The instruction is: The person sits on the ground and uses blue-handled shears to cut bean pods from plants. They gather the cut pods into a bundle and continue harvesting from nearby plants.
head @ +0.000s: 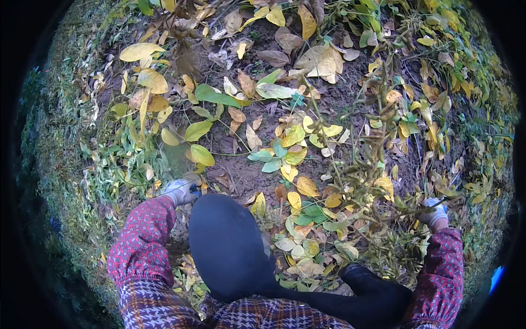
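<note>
My left hand (181, 192), in a pale glove with blue on the finger side, is low beside my bent knee (228, 242). Its fingers look curled and partly hidden, so what it holds is unclear. On the right, my gloved right hand (434, 213) is closed around a brown soybean stalk (404, 213), whose bare end sticks out past the hand. Pod-bearing soybean plants (370, 177) spread just left of that hand. Another thin stem with pods (322, 127) leans over the soil in front of me.
Yellow and brown fallen leaves (318, 61) litter the dark soil (242, 177). A leafy plant (152, 86) grows ahead on the left, and denser green and yellow foliage (460, 53) lines the right. My dark shoe (357, 275) rests among the leaves.
</note>
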`<state>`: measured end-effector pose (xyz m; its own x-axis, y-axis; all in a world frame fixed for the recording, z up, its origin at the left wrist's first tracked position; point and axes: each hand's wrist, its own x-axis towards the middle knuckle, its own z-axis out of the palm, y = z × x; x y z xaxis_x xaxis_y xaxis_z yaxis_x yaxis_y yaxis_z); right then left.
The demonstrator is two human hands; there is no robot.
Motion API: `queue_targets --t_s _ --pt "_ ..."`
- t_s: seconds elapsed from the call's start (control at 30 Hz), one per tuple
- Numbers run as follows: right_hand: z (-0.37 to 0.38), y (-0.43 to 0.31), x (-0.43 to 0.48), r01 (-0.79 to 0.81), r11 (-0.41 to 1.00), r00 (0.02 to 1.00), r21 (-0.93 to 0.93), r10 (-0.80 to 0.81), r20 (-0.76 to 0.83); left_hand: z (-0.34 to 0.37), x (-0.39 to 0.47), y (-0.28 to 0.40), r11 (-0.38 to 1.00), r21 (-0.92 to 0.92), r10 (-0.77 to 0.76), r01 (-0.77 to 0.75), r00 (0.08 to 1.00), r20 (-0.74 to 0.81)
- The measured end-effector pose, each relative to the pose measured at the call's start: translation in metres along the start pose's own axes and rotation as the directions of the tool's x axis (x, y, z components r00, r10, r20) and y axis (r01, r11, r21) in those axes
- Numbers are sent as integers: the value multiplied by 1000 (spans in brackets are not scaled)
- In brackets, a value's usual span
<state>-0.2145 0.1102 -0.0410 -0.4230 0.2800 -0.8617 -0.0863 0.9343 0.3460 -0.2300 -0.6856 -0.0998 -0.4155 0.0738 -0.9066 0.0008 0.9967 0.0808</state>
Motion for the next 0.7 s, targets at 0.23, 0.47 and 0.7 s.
queue_targets --t_s 0.23,0.47,0.7 --pt "-42 -160 -106 535 830 839 155 -544 19 23 56 -12 965 234 134 -121 990 -37" --pt "-204 -311 -150 639 744 725 194 -667 172 40 49 -18 972 229 85 -48 984 -157" --pt "-349 -428 -188 775 567 338 -279 -745 -576 61 63 -16 965 261 71 -18 978 -196"
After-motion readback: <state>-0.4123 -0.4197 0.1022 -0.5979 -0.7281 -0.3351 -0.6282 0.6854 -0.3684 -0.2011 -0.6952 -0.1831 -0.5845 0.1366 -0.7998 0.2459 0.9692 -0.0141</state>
